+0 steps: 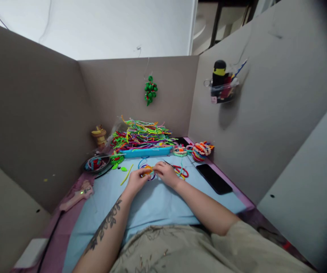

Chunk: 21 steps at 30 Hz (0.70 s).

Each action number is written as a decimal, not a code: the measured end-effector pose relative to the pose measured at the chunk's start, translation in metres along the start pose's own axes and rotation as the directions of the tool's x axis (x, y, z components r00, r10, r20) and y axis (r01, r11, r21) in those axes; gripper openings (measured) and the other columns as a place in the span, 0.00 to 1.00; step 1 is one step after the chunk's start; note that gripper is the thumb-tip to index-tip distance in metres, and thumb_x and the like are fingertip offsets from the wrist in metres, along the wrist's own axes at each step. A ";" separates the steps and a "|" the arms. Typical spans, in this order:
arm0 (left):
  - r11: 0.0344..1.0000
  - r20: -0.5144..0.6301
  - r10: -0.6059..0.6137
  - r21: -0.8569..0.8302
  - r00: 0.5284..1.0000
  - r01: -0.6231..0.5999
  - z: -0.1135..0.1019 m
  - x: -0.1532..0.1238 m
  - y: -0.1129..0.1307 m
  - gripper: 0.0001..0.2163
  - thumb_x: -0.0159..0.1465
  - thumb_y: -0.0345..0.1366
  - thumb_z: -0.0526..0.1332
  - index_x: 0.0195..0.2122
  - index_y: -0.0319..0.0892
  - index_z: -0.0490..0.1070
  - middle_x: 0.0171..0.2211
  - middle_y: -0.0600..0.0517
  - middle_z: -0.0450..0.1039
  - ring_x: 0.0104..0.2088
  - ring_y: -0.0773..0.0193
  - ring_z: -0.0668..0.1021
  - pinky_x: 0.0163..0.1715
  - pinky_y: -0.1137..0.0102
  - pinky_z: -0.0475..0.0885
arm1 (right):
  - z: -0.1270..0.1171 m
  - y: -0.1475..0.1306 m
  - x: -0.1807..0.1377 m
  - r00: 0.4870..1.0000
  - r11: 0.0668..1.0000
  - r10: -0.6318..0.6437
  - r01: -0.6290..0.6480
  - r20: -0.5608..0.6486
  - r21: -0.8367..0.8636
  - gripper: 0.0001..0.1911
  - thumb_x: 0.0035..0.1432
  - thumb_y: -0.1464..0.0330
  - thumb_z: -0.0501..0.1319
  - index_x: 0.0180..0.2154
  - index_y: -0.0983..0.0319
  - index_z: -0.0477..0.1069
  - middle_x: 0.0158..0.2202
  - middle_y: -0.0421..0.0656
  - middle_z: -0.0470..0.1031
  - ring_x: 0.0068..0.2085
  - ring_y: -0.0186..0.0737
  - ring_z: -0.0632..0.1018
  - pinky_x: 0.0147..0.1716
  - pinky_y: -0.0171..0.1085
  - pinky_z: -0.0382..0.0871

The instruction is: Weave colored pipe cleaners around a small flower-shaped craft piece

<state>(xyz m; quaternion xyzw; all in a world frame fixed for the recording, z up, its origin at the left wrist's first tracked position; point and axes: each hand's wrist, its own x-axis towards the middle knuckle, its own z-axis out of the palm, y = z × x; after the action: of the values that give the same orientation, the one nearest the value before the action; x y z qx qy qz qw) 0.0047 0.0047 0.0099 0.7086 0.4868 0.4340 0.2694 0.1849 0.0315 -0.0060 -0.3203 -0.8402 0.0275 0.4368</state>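
Observation:
Near the middle of the blue cloth (pixel 163 204), my left hand (pixel 136 181) and my right hand (pixel 166 174) pinch a small orange and purple bundle of pipe cleaners (pixel 148 171) between them. Its exact shape is partly covered by my fingers. A blue pipe cleaner curves out just beyond it. Right of my right hand lie bent red pipe cleaners (pixel 184 170) and a pale teal one. A single yellow-green pipe cleaner (pixel 127 175) lies left of my left hand, with small bright green pieces (pixel 124 169) farther back.
Behind, a blue tray (pixel 146 152) is heaped with colourful pipe cleaners (pixel 143 134). Finished-looking woven pieces (pixel 200 150) and a black phone (pixel 214 178) are at right. Left are a bowl (pixel 97 163) and a pink glue gun (pixel 78 196) with its cord. Partition walls surround the table.

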 end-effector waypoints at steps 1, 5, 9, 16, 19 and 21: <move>1.000 0.007 -0.007 -0.017 1.000 0.007 0.000 0.000 0.001 0.11 0.51 0.34 0.63 0.36 0.40 0.77 0.34 0.48 0.78 0.31 0.60 0.77 0.35 0.65 0.71 | 0.000 0.000 0.000 1.000 1.000 0.009 -0.009 -0.008 0.020 0.10 0.55 0.75 0.56 0.39 0.61 0.71 0.36 0.44 0.72 0.40 0.39 0.71 0.41 0.38 0.65; 0.996 0.049 -0.031 -0.078 0.998 0.035 -0.001 -0.001 0.003 0.11 0.51 0.35 0.63 0.35 0.39 0.77 0.35 0.47 0.78 0.35 0.57 0.77 0.37 0.65 0.71 | 0.000 0.003 0.002 0.998 0.994 0.055 -0.052 -0.029 0.095 0.08 0.55 0.75 0.56 0.36 0.61 0.72 0.33 0.43 0.74 0.38 0.38 0.72 0.40 0.38 0.66; 0.996 0.046 -0.025 -0.081 0.999 0.029 0.001 -0.001 0.002 0.10 0.51 0.35 0.62 0.34 0.39 0.76 0.35 0.47 0.78 0.37 0.57 0.77 0.39 0.65 0.71 | 0.002 0.008 0.002 0.996 0.993 0.084 -0.080 -0.039 0.083 0.05 0.56 0.72 0.57 0.33 0.61 0.72 0.31 0.42 0.74 0.36 0.38 0.72 0.40 0.39 0.65; 0.999 -0.143 -0.021 -0.051 0.989 0.014 -0.006 0.004 -0.009 0.10 0.53 0.34 0.59 0.35 0.39 0.75 0.36 0.47 0.77 0.37 0.58 0.77 0.39 0.64 0.71 | -0.003 0.023 0.001 0.993 0.987 0.077 -0.089 -0.091 -0.134 0.09 0.54 0.70 0.60 0.39 0.58 0.74 0.38 0.45 0.72 0.42 0.44 0.67 0.43 0.44 0.62; 0.999 -0.213 -0.001 -0.034 0.977 -0.006 -0.009 0.006 -0.013 0.10 0.53 0.35 0.59 0.34 0.39 0.74 0.37 0.47 0.76 0.39 0.58 0.77 0.40 0.65 0.70 | -0.007 0.032 0.001 0.990 0.971 0.090 -0.111 -0.104 -0.213 0.10 0.53 0.70 0.61 0.39 0.56 0.74 0.39 0.45 0.72 0.43 0.45 0.66 0.44 0.46 0.60; 1.000 -0.226 0.005 -0.024 0.974 -0.011 -0.010 0.006 -0.013 0.10 0.54 0.36 0.58 0.34 0.39 0.74 0.37 0.47 0.76 0.38 0.58 0.77 0.39 0.65 0.70 | -0.009 0.039 0.001 0.988 0.960 0.104 -0.130 -0.115 -0.249 0.09 0.52 0.71 0.61 0.37 0.56 0.75 0.39 0.45 0.71 0.43 0.46 0.65 0.44 0.46 0.60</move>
<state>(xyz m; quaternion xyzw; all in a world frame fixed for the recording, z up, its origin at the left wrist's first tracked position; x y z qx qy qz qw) -0.0092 0.0149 0.0063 0.6532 0.5059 0.5189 0.2194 0.2115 0.0610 -0.0122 -0.4241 -0.7931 -0.0712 0.4312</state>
